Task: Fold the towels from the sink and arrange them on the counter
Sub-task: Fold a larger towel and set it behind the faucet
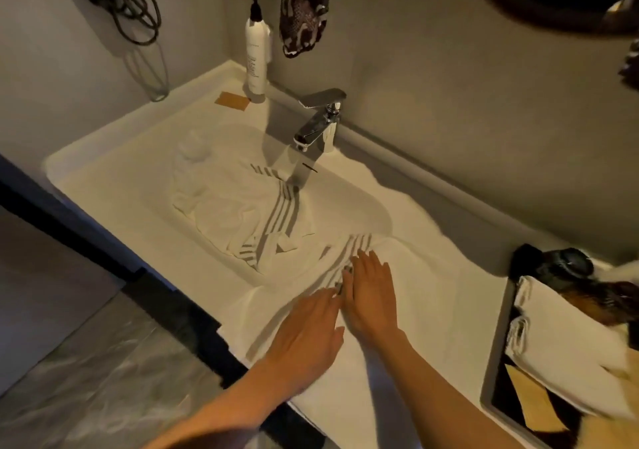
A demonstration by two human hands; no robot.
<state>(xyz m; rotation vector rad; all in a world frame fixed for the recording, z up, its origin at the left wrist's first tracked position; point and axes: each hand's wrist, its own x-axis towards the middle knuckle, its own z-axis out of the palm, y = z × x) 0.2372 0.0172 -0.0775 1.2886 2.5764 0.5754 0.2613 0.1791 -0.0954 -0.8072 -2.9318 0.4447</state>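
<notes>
Both forearms are cut off by the bottom edge of the frame, so the elbows are not seen. The left hand [306, 339] and the right hand [371, 296] lie flat on the white towel [408, 276] and hide the cloth under their palms. The near end of this towel leaves the frame at the bottom. At the top, the patterned dark fabric [302, 9] is cut by the edge, and also the dark cables [129, 2] in the upper left. At the right edge, the tray [498, 355] and the folded white cloth [567, 345] on it are only partly visible. The print on the pump bottle [256, 49] is too small to read.
</notes>
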